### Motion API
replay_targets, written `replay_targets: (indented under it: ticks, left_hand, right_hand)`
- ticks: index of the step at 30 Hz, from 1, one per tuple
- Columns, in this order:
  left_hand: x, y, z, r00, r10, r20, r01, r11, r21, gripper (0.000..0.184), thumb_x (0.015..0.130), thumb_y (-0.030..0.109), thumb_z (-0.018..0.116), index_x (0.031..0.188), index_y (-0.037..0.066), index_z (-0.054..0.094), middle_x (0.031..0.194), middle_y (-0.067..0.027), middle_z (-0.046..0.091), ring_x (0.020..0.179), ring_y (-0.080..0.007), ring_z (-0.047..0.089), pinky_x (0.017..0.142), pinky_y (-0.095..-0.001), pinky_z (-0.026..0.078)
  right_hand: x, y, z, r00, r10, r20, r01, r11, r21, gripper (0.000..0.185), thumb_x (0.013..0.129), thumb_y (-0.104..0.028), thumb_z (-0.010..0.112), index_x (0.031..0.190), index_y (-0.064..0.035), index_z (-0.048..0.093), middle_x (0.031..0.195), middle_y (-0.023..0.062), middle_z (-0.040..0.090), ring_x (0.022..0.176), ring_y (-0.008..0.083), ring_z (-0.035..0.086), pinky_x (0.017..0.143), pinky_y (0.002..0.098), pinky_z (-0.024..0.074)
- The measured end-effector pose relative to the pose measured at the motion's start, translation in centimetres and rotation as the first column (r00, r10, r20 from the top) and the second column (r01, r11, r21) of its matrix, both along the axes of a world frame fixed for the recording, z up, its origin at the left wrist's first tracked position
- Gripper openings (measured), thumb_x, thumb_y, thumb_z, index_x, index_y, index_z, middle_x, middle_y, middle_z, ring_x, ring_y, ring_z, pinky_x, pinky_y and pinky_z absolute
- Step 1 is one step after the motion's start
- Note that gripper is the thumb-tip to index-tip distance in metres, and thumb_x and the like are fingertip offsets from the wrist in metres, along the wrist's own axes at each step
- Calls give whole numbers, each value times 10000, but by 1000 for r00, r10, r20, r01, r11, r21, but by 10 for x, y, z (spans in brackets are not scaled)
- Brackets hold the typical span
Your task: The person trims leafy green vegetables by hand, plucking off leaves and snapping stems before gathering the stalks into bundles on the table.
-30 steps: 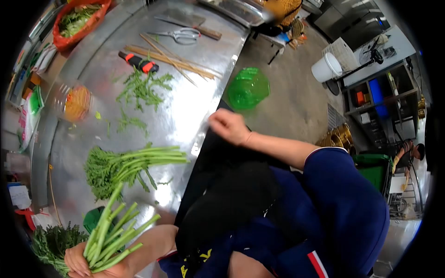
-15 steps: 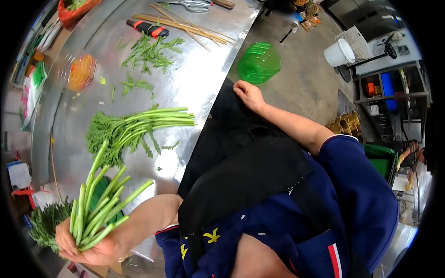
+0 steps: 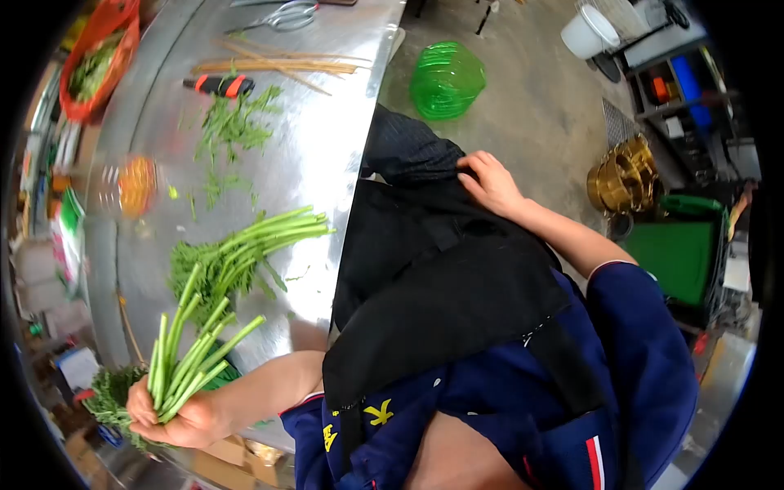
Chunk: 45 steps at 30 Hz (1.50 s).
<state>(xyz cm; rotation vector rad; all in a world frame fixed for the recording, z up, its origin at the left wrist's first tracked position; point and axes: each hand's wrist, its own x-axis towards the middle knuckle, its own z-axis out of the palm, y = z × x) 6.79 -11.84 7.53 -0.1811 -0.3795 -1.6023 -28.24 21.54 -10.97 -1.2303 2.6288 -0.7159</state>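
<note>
My left hand [image 3: 181, 418], at the lower left, is closed around a bunch of leafy greens [image 3: 198, 359]. Its pale cut stalks point up and right, while its leaves [image 3: 114, 404] hang out beyond the hand. Just above, a second bunch of the same greens [image 3: 261, 233] lies on the metal table with its stalks toward the table's edge. Over my lap, my right hand [image 3: 494, 186] rests against the dark cloth at my knee [image 3: 412, 147]. Its fingers are bent and slightly apart, with nothing visible in them.
On the metal table [image 3: 302, 155] lie loose leaves [image 3: 237, 122], a black and red-orange tool [image 3: 219, 85], thin sticks [image 3: 273, 67], scissors [image 3: 290, 16] and a clear container with orange contents [image 3: 137, 186]. A red bag [image 3: 98, 61] is at upper left; a green plastic container [image 3: 447, 80] stands on the floor.
The view has shifted. My left hand, still holding its greens, appears farther right and closer to the lying bunch. My right hand appears lower and farther right, and more of my dark-clothed knee shows.
</note>
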Motion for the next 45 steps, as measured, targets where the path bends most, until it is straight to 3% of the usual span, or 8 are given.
replay_targets:
  ticks: [9,19,21,23,25,28,31,45]
  left_hand:
    - [-49,31,9,971,-142,193,127,988,84,262,831,67,528,654,102,339,597,-16,358,551,-131,374,551,-267,337]
    - [-119,135,65,917,-283,280,260,958,117,214,868,73,503,722,90,347,617,4,348,525,-101,350,531,-248,343]
    - [-130,145,76,890,-316,329,299,949,102,213,858,49,505,726,96,345,622,5,342,525,-100,355,546,-250,349]
    - [-147,160,87,865,-386,322,370,922,112,209,853,36,506,727,96,350,621,5,342,524,-99,358,547,-249,351]
    - [-158,172,91,855,-406,323,386,914,127,204,854,33,501,720,91,358,609,0,347,518,-99,362,538,-247,358]
    - [-169,198,105,853,-396,340,360,918,165,214,870,70,500,707,96,364,583,16,357,503,-83,360,500,-224,364]
    - [-166,215,109,878,-311,364,275,950,149,220,880,89,497,707,101,361,581,23,354,501,-76,354,497,-218,361]
    - [-184,220,127,905,-249,345,248,968,48,214,858,38,506,712,86,356,608,2,356,517,-88,355,536,-233,355]
  right_hand:
    - [8,-86,-59,899,436,45,-419,884,-210,319,753,-176,595,1050,-64,560,1033,87,557,1007,274,505,868,382,408]
    - [6,-141,-89,813,410,414,-357,912,-202,234,759,-228,584,927,-70,622,925,127,620,902,292,581,773,386,460]
    - [24,-147,-97,577,486,657,-306,874,-378,308,785,-286,579,950,-28,604,925,146,627,895,271,591,778,359,456]
    - [53,-144,-77,-8,828,561,-595,447,-668,337,811,-277,574,982,13,559,900,150,602,865,179,566,761,319,441]
    - [66,-136,-45,11,883,470,-711,337,-617,304,793,-246,579,955,10,556,854,156,580,861,226,559,756,334,437]
    - [33,-122,-25,642,697,321,-510,700,-501,295,731,-202,617,982,-52,577,922,112,569,926,290,528,777,356,435]
    - [31,-130,-66,838,543,51,-517,822,-239,316,688,-205,656,980,-95,607,1027,80,540,1026,267,485,801,371,433]
    - [3,-71,-44,668,615,419,-568,785,-247,312,826,-276,408,814,0,554,791,220,608,766,382,592,690,469,463]
